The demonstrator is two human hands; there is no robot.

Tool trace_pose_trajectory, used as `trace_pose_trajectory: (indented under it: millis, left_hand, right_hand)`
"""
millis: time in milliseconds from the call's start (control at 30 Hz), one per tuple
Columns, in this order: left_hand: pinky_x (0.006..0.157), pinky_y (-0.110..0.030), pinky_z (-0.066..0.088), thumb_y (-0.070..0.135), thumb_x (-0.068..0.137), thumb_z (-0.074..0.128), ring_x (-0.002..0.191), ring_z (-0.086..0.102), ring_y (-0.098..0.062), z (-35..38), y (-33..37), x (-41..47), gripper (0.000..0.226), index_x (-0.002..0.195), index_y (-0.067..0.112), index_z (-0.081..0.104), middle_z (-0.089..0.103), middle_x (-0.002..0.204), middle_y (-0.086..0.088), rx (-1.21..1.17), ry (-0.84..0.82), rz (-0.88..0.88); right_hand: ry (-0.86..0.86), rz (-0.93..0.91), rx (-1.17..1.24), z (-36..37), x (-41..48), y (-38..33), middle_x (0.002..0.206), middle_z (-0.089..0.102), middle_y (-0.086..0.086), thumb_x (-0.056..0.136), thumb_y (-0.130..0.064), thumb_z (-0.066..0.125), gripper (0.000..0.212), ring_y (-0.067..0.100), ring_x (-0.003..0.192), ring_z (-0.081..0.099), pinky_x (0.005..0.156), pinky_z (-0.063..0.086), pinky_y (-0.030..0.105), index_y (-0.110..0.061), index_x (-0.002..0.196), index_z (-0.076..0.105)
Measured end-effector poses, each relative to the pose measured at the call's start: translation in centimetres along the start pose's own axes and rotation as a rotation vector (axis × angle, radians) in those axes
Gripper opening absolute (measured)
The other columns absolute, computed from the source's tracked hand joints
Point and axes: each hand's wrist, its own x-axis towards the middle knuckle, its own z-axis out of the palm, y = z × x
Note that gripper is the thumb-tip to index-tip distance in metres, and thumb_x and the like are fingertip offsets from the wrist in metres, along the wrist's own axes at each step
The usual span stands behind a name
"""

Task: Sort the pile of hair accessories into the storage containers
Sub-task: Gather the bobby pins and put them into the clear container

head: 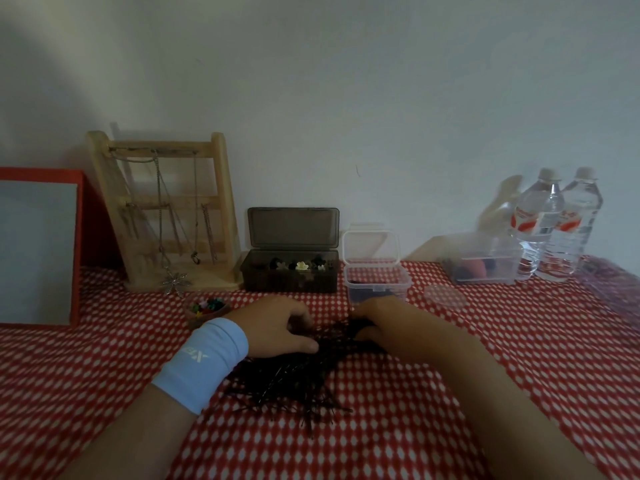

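Observation:
A pile of thin black hair pins (294, 382) lies on the red-and-white cloth (519, 358) in front of me. My left hand (277, 329), with a light blue wristband, sits on the pile's far left edge, pins caught between its thumb and curled fingers. My right hand (379, 322) is at the pile's far right edge, fingers curled into a dark clump of pins. Behind the hands stand an open dark box (291, 277) with flower clips and a small clear box (377, 280), its lid up, with dark items inside.
A small brown bowl (207, 308) of coloured clips sits left of my left hand. A clear tub (485, 266), a round clear lid (445, 296) and two water bottles (557, 226) are at the right. A wooden jewellery stand (166, 216) and a red-framed board (38, 251) stand at the left.

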Motion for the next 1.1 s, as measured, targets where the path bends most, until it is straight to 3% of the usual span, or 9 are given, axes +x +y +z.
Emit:
trace_pose_trajectory:
  millis: [167,300,400,500,600,767,867,967,1100]
  left_hand:
    - [0.092,-0.021,0.048,0.047,0.083,0.070,0.104,0.059,-0.001,0.1,0.3,0.1,0.039,0.119,0.037,0.061,0.062,0.112,0.019,-0.117,-0.001,0.040]
    - [0.081,-0.012,0.047,0.039,0.088,0.068,0.088,0.061,0.008,0.3,1.8,0.0,0.015,0.101,0.031,0.069,0.068,0.094,0.017,-0.281,0.116,0.115]
    - [0.080,-0.008,0.045,0.029,0.090,0.067,0.089,0.061,0.009,0.5,2.3,0.2,0.010,0.098,0.025,0.073,0.070,0.092,0.016,-0.293,0.203,0.131]
    - [0.073,-0.005,0.043,0.024,0.091,0.066,0.082,0.063,0.009,0.6,2.4,0.1,0.008,0.089,0.024,0.074,0.072,0.082,0.015,-0.240,0.213,0.144]
    - [0.077,-0.009,0.047,0.028,0.088,0.070,0.079,0.065,0.006,0.4,2.4,0.0,0.009,0.080,0.030,0.074,0.073,0.081,0.015,-0.179,0.183,0.138]
    - [0.088,-0.024,0.052,0.043,0.087,0.068,0.089,0.063,0.003,-0.9,2.0,-0.1,0.016,0.098,0.034,0.076,0.072,0.098,0.019,-0.002,0.220,0.100]
    - [0.086,-0.029,0.053,0.043,0.090,0.064,0.082,0.063,0.004,-1.6,1.6,-0.4,0.015,0.079,0.039,0.073,0.071,0.085,0.023,0.019,0.199,0.090]
    - [0.085,-0.024,0.052,0.040,0.091,0.063,0.079,0.063,0.007,-1.7,1.4,-0.7,0.018,0.079,0.035,0.075,0.071,0.082,0.023,-0.016,0.146,0.075]
    - [0.084,-0.029,0.054,0.042,0.092,0.061,0.079,0.064,0.003,-1.4,1.4,-0.5,0.019,0.078,0.037,0.073,0.071,0.082,0.021,-0.001,0.145,0.097]
  right_hand:
    - [0.085,-0.030,0.268,-0.4,-1.3,0.8,0.111,0.060,-0.012,0.103,-0.026,0.051,0.020,0.010,0.101,0.057,0.088,0.045,0.022,-0.024,0.120,0.063]
    - [0.092,-0.033,0.432,0.1,-0.9,0.4,0.117,0.064,-0.004,0.105,-0.026,0.047,0.022,0.013,0.103,0.059,0.093,0.047,0.031,-0.026,0.124,0.058]
    - [0.060,-0.024,0.535,0.4,-0.8,0.2,0.095,0.066,0.005,0.106,-0.025,0.044,0.017,0.016,0.082,0.058,0.084,0.049,0.040,-0.024,0.111,0.060]
    - [0.020,-0.048,0.575,0.7,-0.8,-0.2,0.110,0.066,-0.008,0.106,-0.028,0.044,0.018,0.008,0.099,0.061,0.093,0.047,0.026,-0.027,0.116,0.060]
    - [0.011,-0.067,0.492,0.8,-0.7,-0.4,0.122,0.064,-0.006,0.105,-0.030,0.048,0.026,0.009,0.111,0.058,0.101,0.044,0.029,-0.024,0.126,0.060]
    - [0.051,-0.064,0.431,0.3,-0.9,-0.1,0.115,0.057,-0.006,0.105,-0.028,0.047,0.015,0.012,0.106,0.053,0.090,0.040,0.029,-0.024,0.113,0.059]
    - [0.053,-0.055,0.469,0.0,-1.0,0.4,0.117,0.064,-0.006,0.104,-0.026,0.049,0.018,0.012,0.105,0.058,0.095,0.044,0.029,-0.024,0.114,0.064]
    - [0.043,-0.042,0.569,-0.2,-1.1,1.0,0.094,0.071,-0.005,0.104,-0.021,0.048,0.020,0.015,0.090,0.066,0.090,0.051,0.033,-0.021,0.095,0.066]
    - [0.021,-0.040,0.604,0.1,-1.0,1.1,0.072,0.058,-0.005,0.105,-0.022,0.045,0.026,0.014,0.068,0.051,0.073,0.044,0.036,-0.025,0.082,0.057]
